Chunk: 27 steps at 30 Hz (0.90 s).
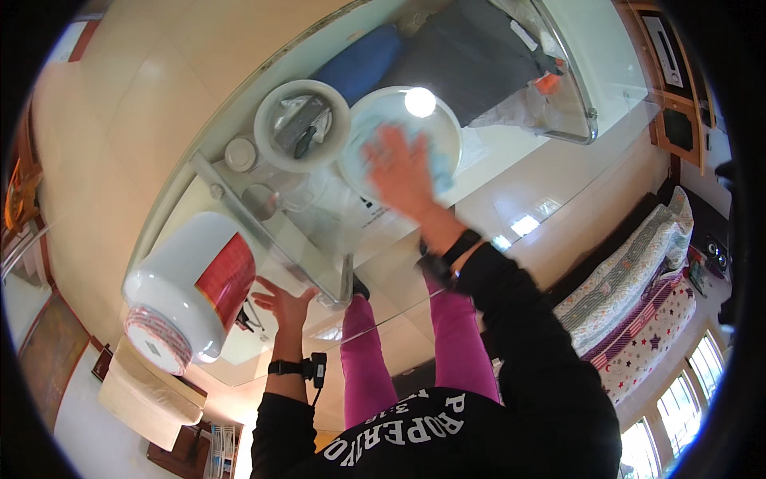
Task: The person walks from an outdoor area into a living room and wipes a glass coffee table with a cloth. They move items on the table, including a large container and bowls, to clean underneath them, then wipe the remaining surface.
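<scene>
My right hand is blurred and spread flat over a light blue cloth, blurred along with it. Both lie above a round white plate or basin, seen at the glass table. My left hand has its fingers apart and holds nothing. It is close beside a large white plastic jar with a red label and a pale lid; whether they touch cannot be told. A white round container with dark and clear items inside is left of the plate. A small white-lidded container sits beside it.
Dark folded fabric or a bag and a blue item lie at the table's far part. Bent metal tubing runs near the jar. Right of me is a bed or couch with patterned covers; a cream seat is at left.
</scene>
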### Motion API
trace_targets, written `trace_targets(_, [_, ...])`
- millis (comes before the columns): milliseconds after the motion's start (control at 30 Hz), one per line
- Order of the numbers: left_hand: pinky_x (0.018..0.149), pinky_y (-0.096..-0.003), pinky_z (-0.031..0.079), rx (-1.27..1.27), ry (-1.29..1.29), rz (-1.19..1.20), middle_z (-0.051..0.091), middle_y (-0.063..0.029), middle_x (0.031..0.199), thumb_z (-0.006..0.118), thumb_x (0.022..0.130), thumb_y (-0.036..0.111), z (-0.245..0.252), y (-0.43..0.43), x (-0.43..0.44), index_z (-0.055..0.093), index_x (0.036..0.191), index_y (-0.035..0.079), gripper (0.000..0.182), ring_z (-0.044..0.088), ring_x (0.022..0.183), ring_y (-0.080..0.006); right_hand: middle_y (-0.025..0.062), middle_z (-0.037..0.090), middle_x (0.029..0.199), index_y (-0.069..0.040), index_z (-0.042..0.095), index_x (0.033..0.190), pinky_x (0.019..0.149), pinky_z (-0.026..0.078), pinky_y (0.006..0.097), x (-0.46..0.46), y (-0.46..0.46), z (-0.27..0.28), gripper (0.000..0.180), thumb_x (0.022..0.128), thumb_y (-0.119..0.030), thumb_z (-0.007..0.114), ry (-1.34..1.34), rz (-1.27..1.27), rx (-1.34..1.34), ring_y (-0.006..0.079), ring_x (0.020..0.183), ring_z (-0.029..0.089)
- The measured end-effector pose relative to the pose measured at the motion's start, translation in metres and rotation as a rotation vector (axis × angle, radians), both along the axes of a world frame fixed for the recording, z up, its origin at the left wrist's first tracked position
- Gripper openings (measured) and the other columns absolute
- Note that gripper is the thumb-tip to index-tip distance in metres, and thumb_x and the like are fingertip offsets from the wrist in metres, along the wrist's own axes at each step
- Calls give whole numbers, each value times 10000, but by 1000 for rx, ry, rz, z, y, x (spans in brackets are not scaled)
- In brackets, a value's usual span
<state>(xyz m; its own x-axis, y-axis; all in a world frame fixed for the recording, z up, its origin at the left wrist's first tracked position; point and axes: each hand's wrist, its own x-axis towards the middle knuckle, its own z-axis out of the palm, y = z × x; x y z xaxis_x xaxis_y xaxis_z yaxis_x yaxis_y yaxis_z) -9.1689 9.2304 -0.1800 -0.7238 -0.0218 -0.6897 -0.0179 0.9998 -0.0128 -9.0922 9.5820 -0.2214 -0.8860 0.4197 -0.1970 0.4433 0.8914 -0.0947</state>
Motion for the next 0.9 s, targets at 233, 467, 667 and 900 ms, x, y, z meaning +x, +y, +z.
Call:
trace_targets(233, [1113, -659, 115, 26, -13, -12, -156, -533, 1399, 939, 535, 448, -4, 16, 4, -195, 1493, 28, 1543, -45, 1356, -665, 223, 50, 1602, -101, 231, 1529, 1113, 35, 681, 12, 136, 0, 734, 950, -452, 514, -49, -354, -71, 448, 1468, 25])
trace_targets(467, [1115, -659, 103, 24, -18, -1, -164, -513, 1416, 934, 578, 394, -2, 19, 4, -202, 1493, 33, 1502, -58, 1372, -640, 176, 28, 1618, -122, 195, 1543, 1146, 100, 629, 38, 176, 15, 764, 936, -412, 559, -100, -306, -115, 395, 1486, 37])
trace_targets(667, [1086, -684, 174, 28, -13, 37, -192, -496, 1423, 942, 559, 389, -1, 24, 6, -199, 1506, 90, 1513, -67, 1370, -643, 212, 211, 1545, -108, 287, 1483, 1102, 243, 625, 16, 138, 26, 740, 889, -361, 648, -106, -119, -41, 433, 1415, 209])
trace_targets(900, [1086, -688, 164, 1, -12, 31, -205, -496, 1418, 937, 557, 412, -2, 12, 2, -214, 1499, 80, 1524, -76, 1371, -641, 177, 466, 1281, -116, 449, 1269, 924, 481, 531, 9, 178, 28, 527, 844, -297, 701, -175, -255, -160, 415, 1179, 485])
